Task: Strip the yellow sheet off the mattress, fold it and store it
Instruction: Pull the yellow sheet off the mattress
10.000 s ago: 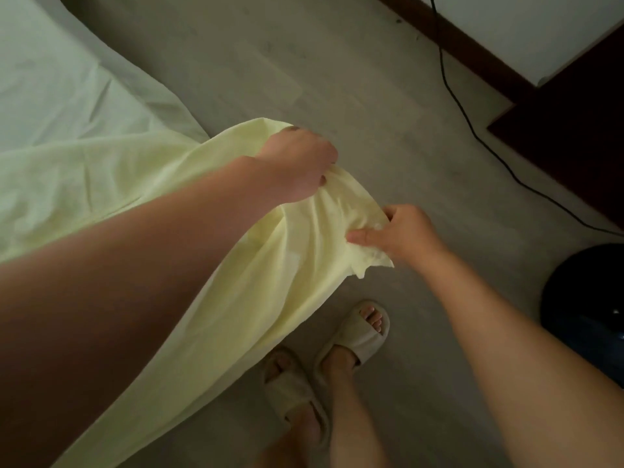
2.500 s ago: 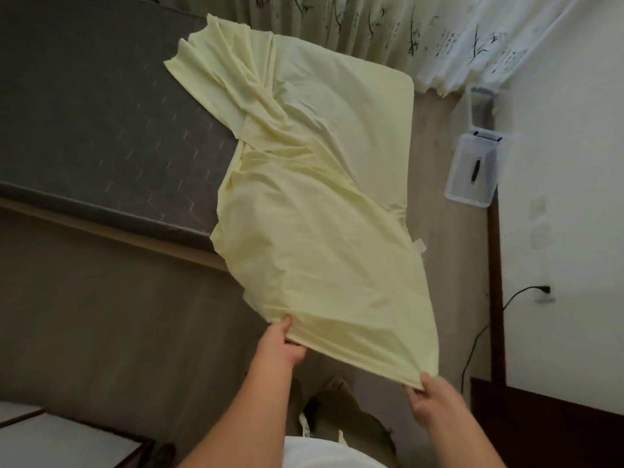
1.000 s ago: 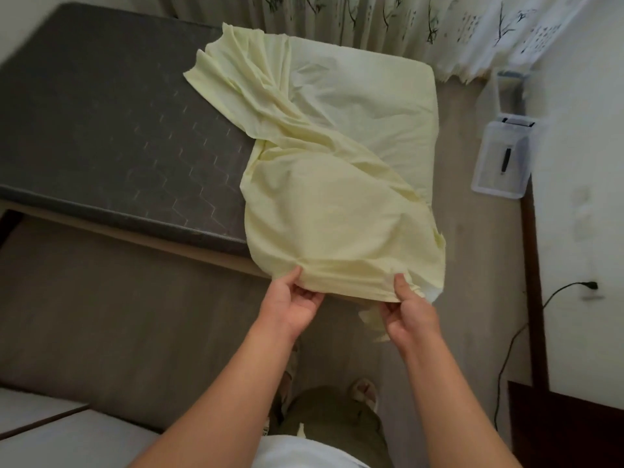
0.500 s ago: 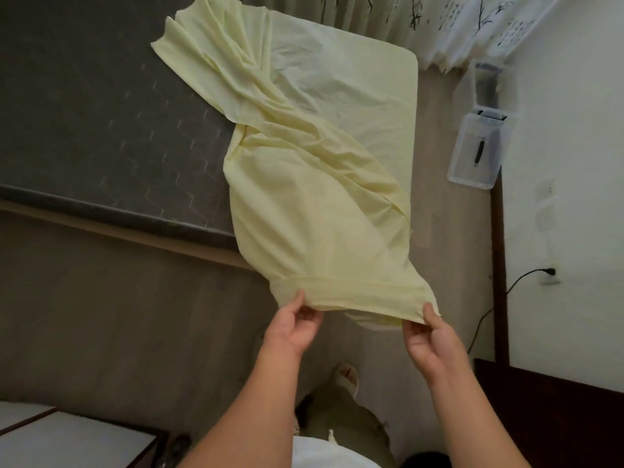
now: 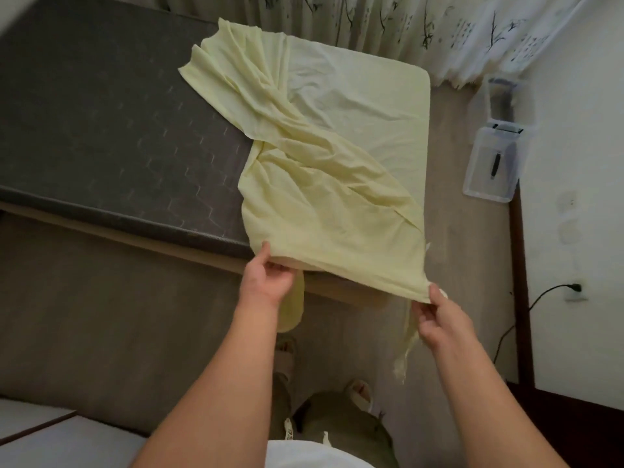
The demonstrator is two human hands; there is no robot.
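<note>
Left hand and right hand, each pinching the near edge of a pale yellow cotton sheet lifted off the bed, its far part still covering the right end of a dark grey quilted mattress.

Patterned curtain behind bed; clear plastic bin on floor by wall; black cable plugged into socket.
</note>
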